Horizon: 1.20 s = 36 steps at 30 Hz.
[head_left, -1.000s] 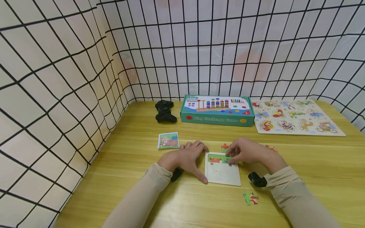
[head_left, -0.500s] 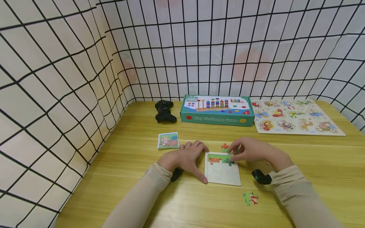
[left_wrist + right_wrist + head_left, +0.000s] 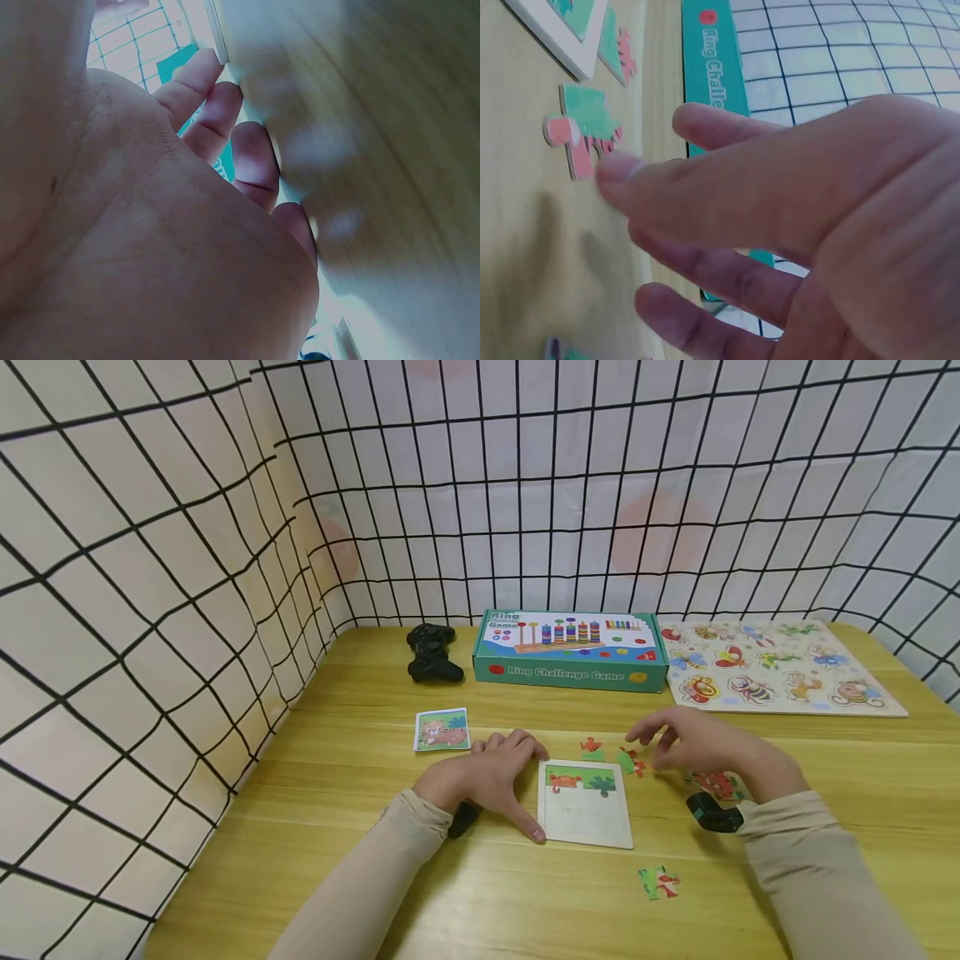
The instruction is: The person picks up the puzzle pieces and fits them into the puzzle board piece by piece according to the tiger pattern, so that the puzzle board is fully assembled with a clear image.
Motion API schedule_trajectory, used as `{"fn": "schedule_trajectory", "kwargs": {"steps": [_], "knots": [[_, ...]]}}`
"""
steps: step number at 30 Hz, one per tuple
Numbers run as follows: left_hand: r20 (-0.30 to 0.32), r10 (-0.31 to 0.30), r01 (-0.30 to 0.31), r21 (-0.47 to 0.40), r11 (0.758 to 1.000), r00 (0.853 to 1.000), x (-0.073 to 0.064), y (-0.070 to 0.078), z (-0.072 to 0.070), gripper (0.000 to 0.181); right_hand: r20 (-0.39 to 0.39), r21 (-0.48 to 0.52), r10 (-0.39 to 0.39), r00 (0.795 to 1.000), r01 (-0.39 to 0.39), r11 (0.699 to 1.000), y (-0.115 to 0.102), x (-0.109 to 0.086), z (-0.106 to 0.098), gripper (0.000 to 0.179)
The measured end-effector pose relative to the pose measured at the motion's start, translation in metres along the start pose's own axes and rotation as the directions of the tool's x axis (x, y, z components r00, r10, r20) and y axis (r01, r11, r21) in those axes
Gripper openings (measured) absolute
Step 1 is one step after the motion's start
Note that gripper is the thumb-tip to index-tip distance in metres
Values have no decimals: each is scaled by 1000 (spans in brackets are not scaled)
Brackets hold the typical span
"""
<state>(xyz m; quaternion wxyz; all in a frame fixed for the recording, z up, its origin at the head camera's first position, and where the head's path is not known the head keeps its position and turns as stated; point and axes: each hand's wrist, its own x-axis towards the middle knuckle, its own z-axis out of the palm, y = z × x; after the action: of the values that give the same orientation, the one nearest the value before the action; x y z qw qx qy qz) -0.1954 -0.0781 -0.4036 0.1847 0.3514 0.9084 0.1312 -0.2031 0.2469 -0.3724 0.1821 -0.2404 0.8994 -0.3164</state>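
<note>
Left hand (image 3: pixel 491 781), spread: is bracing puzzle tray (image 3: pixel 585 820) at its left edge. Right hand (image 3: pixel 701 745), fingers parted, gripping nothing: is hovering near puzzle piece (image 3: pixel 627 762), lying just right of tray. Pinching edges lightly seems best.

The puzzle tray (image 3: pixel 585 818) lies before the game box (image 3: pixel 570 652), right of the picture card (image 3: pixel 442 730).
</note>
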Motion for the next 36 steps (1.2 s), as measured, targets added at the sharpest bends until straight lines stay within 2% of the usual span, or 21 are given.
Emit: {"fn": "schedule_trajectory", "kwargs": {"steps": [11,19,29,36], "knots": [[-7,11,-11,-1,1000,1000,0,-1,1,104,13,48,37,999,-38,998,26,-15,-15,49],[-4,8,-8,-4,1000,1000,0,-1,1,104,25,55,125,992,-126,991,43,-29,-28,51],[-11,15,-15,-4,1000,1000,0,-2,2,103,-19,-20,185,983,-185,982,64,-41,-39,58],[-7,10,-10,-1,1000,1000,0,-2,2,103,-33,-101,190,981,-192,976,68,-42,-38,50]]}}
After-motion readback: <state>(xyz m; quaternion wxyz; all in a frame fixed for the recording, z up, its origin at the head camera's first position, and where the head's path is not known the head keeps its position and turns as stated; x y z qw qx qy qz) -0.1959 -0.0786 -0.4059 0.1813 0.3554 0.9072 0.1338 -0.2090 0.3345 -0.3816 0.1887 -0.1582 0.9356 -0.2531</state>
